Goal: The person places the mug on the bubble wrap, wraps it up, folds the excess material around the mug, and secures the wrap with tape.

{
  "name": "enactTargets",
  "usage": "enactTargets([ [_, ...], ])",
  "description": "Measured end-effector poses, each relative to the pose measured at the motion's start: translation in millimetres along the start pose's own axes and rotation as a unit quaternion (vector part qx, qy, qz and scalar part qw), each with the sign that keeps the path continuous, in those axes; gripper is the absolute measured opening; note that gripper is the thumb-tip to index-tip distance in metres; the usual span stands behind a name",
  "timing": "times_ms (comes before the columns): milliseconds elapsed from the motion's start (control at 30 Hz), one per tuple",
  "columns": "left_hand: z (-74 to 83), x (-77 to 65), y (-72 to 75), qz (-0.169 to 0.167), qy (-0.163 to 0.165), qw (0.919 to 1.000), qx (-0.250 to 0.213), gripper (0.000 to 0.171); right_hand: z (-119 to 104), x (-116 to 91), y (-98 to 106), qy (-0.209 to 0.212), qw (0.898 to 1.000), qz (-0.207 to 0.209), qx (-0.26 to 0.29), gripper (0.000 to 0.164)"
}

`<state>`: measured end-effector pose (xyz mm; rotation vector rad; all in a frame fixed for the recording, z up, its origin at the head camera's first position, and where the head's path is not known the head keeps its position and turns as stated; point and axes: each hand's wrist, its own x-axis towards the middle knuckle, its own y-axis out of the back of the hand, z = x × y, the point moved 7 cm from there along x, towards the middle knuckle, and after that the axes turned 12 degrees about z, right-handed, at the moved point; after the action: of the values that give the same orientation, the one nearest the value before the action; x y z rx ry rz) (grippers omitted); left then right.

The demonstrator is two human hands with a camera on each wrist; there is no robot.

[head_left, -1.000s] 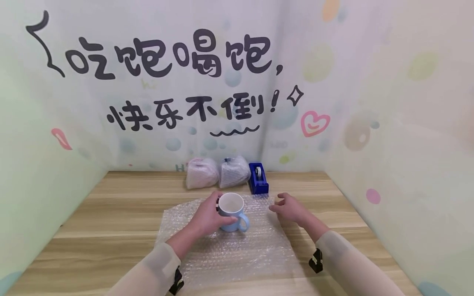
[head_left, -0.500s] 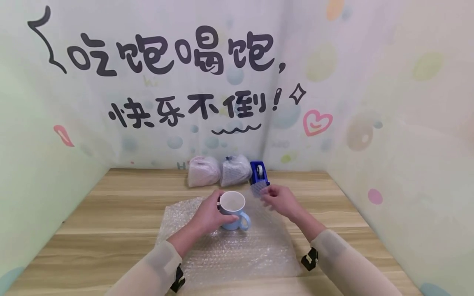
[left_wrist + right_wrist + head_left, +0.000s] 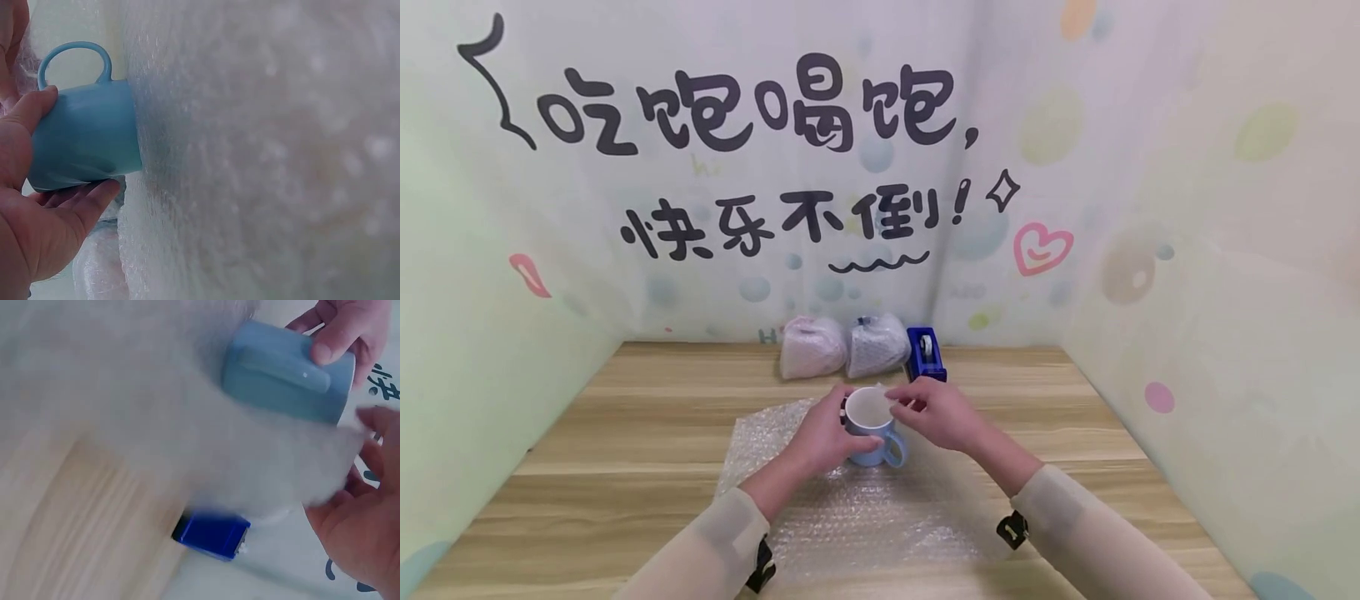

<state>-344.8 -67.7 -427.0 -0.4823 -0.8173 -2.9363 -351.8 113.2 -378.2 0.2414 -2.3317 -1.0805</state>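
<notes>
A light blue mug (image 3: 871, 410) with a white inside stands upright on a sheet of bubble wrap (image 3: 842, 525). My left hand (image 3: 820, 433) grips its side, thumb towards me and fingers round the far side, as the left wrist view shows with the mug (image 3: 87, 140). The handle points right. Beside the rim, my right hand (image 3: 943, 417) pinches the far right corner of the wrap. In the right wrist view, the lifted bubble wrap (image 3: 281, 465) rises along the mug (image 3: 281, 369) to the right hand's fingers; it is blurred there.
Two bubble-wrapped bundles, one pinkish (image 3: 812, 348) and one greyish (image 3: 877, 346), sit against the back wall. Right of them stands a blue tape dispenser (image 3: 927, 357) with a roll in it. The wooden table (image 3: 647, 450) is bounded by walls at the back and sides.
My right hand took hold of the wrap's far right corner, lifted it and brought it left to the mug's rim. The left hand and mug stayed nearly in place.
</notes>
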Motion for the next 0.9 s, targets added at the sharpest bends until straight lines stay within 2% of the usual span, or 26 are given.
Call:
enactTargets([
  [167, 0.6, 0.4, -0.9, 0.001, -0.004, 1.0000, -0.002, 0.073, -3.3, -0.8, -4.6, 0.059, 0.996, -0.041, -0.042, 0.031],
  [367, 1.0, -0.5, -3.0, 0.001, -0.001, 1.0000, -0.002, 0.074, -7.8, -0.1, -8.5, 0.154, 0.981, -0.053, -0.100, 0.027],
  [467, 4.1, -1.9, -1.1, -0.013, -0.006, 0.9999, 0.000, 0.076, -9.1, -0.7, -10.6, 0.170, 0.977, -0.056, -0.117, 0.027],
  [533, 7.5, -2.5, 3.8, -0.037, -0.011, 0.9992, 0.010, 0.079, -9.4, -1.7, -11.4, 0.174, 0.976, -0.053, -0.124, 0.026],
  [600, 11.6, -1.8, 14.6, -0.064, -0.012, 0.9974, 0.030, 0.081, -8.8, -2.4, -12.7, 0.179, 0.974, -0.046, -0.130, 0.026],
  [700, 16.1, 3.6, 41.9, -0.097, -0.023, 0.9924, 0.073, 0.076, -7.9, -3.3, -13.1, 0.186, 0.973, -0.033, -0.131, 0.024],
  [800, 12.1, 12.6, 75.8, -0.095, -0.037, 0.9886, 0.111, 0.062, -7.6, -4.2, -12.4, 0.191, 0.973, -0.023, -0.129, 0.023],
  [833, 7.6, 15.1, 86.4, -0.090, -0.040, 0.9875, 0.123, 0.058, -7.2, -4.6, -12.2, 0.192, 0.973, -0.022, -0.129, 0.023],
  [900, -8.3, 18.1, 104.6, -0.080, -0.025, 0.9851, 0.150, 0.055, -5.8, -5.4, -13.0, 0.195, 0.972, -0.022, -0.129, 0.023],
])
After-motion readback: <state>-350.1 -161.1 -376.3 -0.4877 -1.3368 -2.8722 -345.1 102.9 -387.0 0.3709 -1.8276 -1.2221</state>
